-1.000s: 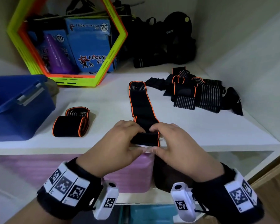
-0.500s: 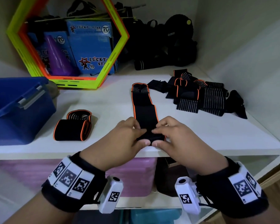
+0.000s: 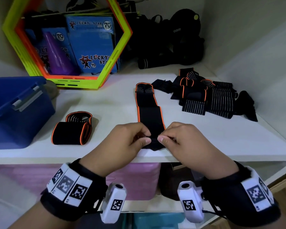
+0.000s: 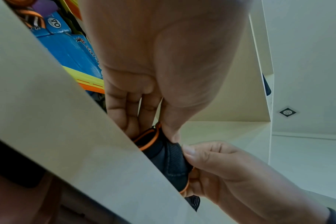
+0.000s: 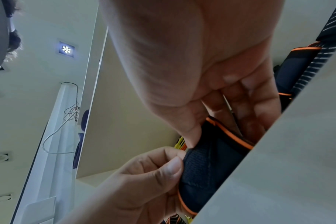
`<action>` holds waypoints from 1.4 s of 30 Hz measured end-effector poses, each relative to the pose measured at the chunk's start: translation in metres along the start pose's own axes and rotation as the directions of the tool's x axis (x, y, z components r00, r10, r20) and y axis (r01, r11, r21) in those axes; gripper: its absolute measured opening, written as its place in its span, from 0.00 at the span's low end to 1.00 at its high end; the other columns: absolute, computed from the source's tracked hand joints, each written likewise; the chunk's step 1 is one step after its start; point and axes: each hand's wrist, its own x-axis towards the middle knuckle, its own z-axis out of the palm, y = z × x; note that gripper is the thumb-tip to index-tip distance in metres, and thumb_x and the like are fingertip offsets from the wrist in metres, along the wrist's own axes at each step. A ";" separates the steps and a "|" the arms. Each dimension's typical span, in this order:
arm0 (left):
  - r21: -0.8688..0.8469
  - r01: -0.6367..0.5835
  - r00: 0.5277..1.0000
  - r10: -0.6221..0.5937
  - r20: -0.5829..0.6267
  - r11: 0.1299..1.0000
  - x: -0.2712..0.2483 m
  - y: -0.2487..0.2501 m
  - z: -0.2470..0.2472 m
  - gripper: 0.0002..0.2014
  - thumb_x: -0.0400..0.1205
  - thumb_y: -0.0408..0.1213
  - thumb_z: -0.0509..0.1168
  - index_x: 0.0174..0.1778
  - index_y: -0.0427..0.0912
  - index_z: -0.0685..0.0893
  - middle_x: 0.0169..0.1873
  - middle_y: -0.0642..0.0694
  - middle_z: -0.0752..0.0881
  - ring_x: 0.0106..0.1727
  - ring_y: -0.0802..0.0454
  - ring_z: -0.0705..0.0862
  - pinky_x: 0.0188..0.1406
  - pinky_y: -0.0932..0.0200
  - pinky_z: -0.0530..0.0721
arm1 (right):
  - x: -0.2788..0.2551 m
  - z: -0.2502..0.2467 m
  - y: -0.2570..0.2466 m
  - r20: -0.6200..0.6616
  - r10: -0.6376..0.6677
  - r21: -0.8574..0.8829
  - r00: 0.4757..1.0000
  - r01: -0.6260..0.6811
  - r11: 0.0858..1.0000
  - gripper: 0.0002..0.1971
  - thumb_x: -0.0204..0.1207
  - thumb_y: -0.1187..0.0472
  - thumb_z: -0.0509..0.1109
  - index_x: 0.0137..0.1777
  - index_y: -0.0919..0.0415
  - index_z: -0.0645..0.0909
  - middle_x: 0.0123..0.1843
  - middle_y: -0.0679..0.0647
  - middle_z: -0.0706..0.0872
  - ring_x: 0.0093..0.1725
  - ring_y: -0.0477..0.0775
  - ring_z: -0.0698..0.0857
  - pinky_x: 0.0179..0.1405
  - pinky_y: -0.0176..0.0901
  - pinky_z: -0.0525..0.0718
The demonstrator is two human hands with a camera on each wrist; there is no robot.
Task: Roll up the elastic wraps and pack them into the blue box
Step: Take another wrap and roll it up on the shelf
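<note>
A black elastic wrap with orange edging (image 3: 149, 113) lies lengthwise on the white shelf (image 3: 205, 138), its near end rolled at the shelf's front edge. My left hand (image 3: 130, 139) and right hand (image 3: 177, 138) both pinch that rolled end (image 4: 163, 153) (image 5: 205, 160) between thumb and fingers. A finished rolled wrap (image 3: 71, 128) sits to the left. The blue box (image 3: 15, 109) stands at the far left, its inside mostly out of view. A pile of unrolled wraps (image 3: 208, 96) lies at the back right.
A yellow-and-orange hexagon frame (image 3: 64, 40) with blue packets behind it stands at the back left. Black gear (image 3: 172, 40) fills the back corner. A wall closes the shelf on the right. Pink bins (image 3: 139, 180) sit on the shelf below.
Both hands have rolled the near end of the wrap forward, so the flat length has grown shorter. The view has shifted slightly downward.
</note>
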 end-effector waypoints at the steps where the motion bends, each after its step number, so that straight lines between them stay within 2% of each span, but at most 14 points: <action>1: -0.013 0.009 1.000 -0.009 -0.006 1.000 0.000 0.002 0.000 0.02 0.83 0.42 0.72 0.49 0.51 0.88 0.38 0.57 0.89 0.40 0.58 0.84 0.41 0.63 0.81 | 0.001 0.000 -0.001 -0.007 0.025 0.013 1.000 -0.025 1.000 0.11 0.83 0.51 0.68 0.47 0.50 0.91 0.46 0.45 0.86 0.47 0.42 0.84 0.51 0.43 0.81; 5: -0.080 0.083 0.996 -0.084 -0.008 0.993 0.001 0.003 0.002 0.03 0.82 0.41 0.73 0.42 0.51 0.90 0.35 0.56 0.89 0.39 0.58 0.87 0.42 0.56 0.85 | 0.008 0.001 0.000 -0.027 0.104 0.091 0.994 -0.101 0.991 0.07 0.79 0.51 0.73 0.41 0.49 0.90 0.40 0.44 0.85 0.42 0.42 0.84 0.45 0.41 0.82; 9: -0.098 0.081 0.997 -0.083 -0.008 0.992 -0.001 0.001 0.002 0.03 0.81 0.42 0.74 0.42 0.53 0.89 0.37 0.54 0.89 0.40 0.54 0.88 0.44 0.46 0.86 | 0.006 -0.001 -0.002 0.016 0.084 0.055 0.996 -0.084 0.995 0.05 0.80 0.50 0.72 0.44 0.47 0.87 0.45 0.43 0.84 0.44 0.41 0.83 0.47 0.41 0.81; 12: -0.119 0.035 0.999 -0.036 -0.001 0.992 -0.006 0.002 0.003 0.05 0.82 0.42 0.73 0.53 0.54 0.88 0.40 0.56 0.89 0.42 0.55 0.89 0.46 0.53 0.87 | -0.001 -0.003 -0.004 0.048 0.027 -0.002 0.998 -0.027 1.000 0.04 0.84 0.51 0.66 0.50 0.46 0.82 0.44 0.42 0.84 0.43 0.40 0.81 0.41 0.39 0.75; 14: -0.130 0.014 1.000 -0.014 0.004 0.991 -0.010 0.004 0.004 0.08 0.84 0.41 0.71 0.58 0.53 0.85 0.39 0.56 0.89 0.42 0.56 0.89 0.45 0.59 0.85 | -0.006 -0.004 -0.003 0.046 -0.006 0.024 0.999 0.005 1.000 0.05 0.85 0.51 0.64 0.57 0.45 0.78 0.45 0.41 0.86 0.44 0.41 0.83 0.43 0.41 0.78; 17: -0.003 -0.072 0.996 0.072 -0.047 0.997 -0.012 0.005 0.007 0.05 0.84 0.44 0.69 0.55 0.54 0.86 0.39 0.60 0.87 0.44 0.58 0.85 0.46 0.62 0.81 | -0.011 -0.003 -0.002 0.021 -0.043 0.060 0.999 0.041 0.997 0.07 0.86 0.52 0.63 0.62 0.43 0.74 0.47 0.41 0.88 0.44 0.41 0.82 0.44 0.41 0.79; 20: 0.092 -0.101 0.993 0.107 -0.058 0.991 -0.012 0.005 0.009 0.07 0.84 0.45 0.69 0.57 0.54 0.84 0.39 0.59 0.87 0.45 0.60 0.83 0.47 0.63 0.80 | -0.013 0.002 -0.001 -0.042 -0.062 0.063 0.997 0.065 0.996 0.04 0.84 0.55 0.66 0.55 0.45 0.76 0.41 0.44 0.86 0.41 0.44 0.80 0.42 0.44 0.79; 24: 0.249 -0.136 0.988 0.149 -0.034 0.959 -0.011 0.003 0.014 0.08 0.84 0.48 0.64 0.50 0.52 0.87 0.38 0.57 0.86 0.42 0.53 0.82 0.44 0.52 0.82 | -0.013 0.011 0.003 -0.080 -0.058 -0.030 0.995 0.056 0.998 0.04 0.82 0.56 0.66 0.47 0.46 0.80 0.39 0.42 0.80 0.43 0.45 0.77 0.44 0.44 0.77; 29: 0.376 -0.156 0.986 0.166 0.007 0.913 -0.015 -0.001 0.018 0.16 0.87 0.54 0.58 0.51 0.51 0.89 0.44 0.54 0.86 0.46 0.48 0.81 0.45 0.46 0.83 | -0.018 0.012 0.001 0.008 -0.058 -0.195 0.998 0.059 0.979 0.19 0.83 0.39 0.53 0.57 0.42 0.84 0.52 0.40 0.86 0.53 0.48 0.78 0.56 0.45 0.80; 31: 0.380 -0.160 0.987 0.159 0.033 0.911 -0.019 -0.002 0.015 0.22 0.83 0.63 0.61 0.56 0.50 0.89 0.49 0.55 0.87 0.49 0.48 0.83 0.47 0.46 0.84 | -0.021 0.006 0.003 0.070 -0.065 -0.218 0.995 0.079 0.973 0.22 0.79 0.36 0.59 0.66 0.42 0.83 0.62 0.40 0.87 0.61 0.48 0.79 0.62 0.43 0.79; 34: 0.356 -0.160 0.987 0.145 0.068 0.921 -0.021 -0.005 0.011 0.27 0.74 0.66 0.67 0.62 0.53 0.88 0.53 0.58 0.87 0.51 0.50 0.83 0.48 0.47 0.85 | -0.023 0.003 0.008 0.163 -0.077 -0.260 0.984 0.119 0.958 0.25 0.79 0.44 0.69 0.76 0.43 0.76 0.73 0.40 0.81 0.68 0.47 0.76 0.68 0.36 0.72; 37: 0.287 -0.159 0.987 0.156 0.033 0.944 -0.017 -0.005 0.006 0.19 0.78 0.58 0.68 0.61 0.55 0.87 0.45 0.65 0.84 0.46 0.54 0.81 0.48 0.55 0.82 | -0.017 0.000 0.010 0.125 -0.071 -0.171 0.990 0.092 0.981 0.21 0.80 0.46 0.69 0.73 0.42 0.79 0.64 0.38 0.85 0.63 0.46 0.77 0.64 0.34 0.73; 39: 0.248 -0.132 0.990 0.139 -0.008 0.960 -0.012 -0.002 0.006 0.15 0.81 0.53 0.67 0.60 0.53 0.88 0.39 0.68 0.79 0.45 0.55 0.79 0.48 0.60 0.78 | -0.012 -0.002 0.011 0.097 -0.060 -0.095 0.993 0.069 0.993 0.15 0.81 0.45 0.64 0.64 0.43 0.83 0.53 0.39 0.86 0.56 0.47 0.80 0.58 0.42 0.78; 42: 0.162 -0.029 0.998 0.037 -0.045 0.986 -0.005 0.001 0.011 0.13 0.85 0.50 0.63 0.55 0.50 0.89 0.37 0.64 0.77 0.43 0.56 0.78 0.45 0.62 0.73 | -0.004 -0.001 0.013 0.086 -0.005 -0.039 0.996 0.008 0.999 0.13 0.86 0.48 0.61 0.55 0.52 0.85 0.49 0.45 0.83 0.50 0.48 0.81 0.54 0.49 0.80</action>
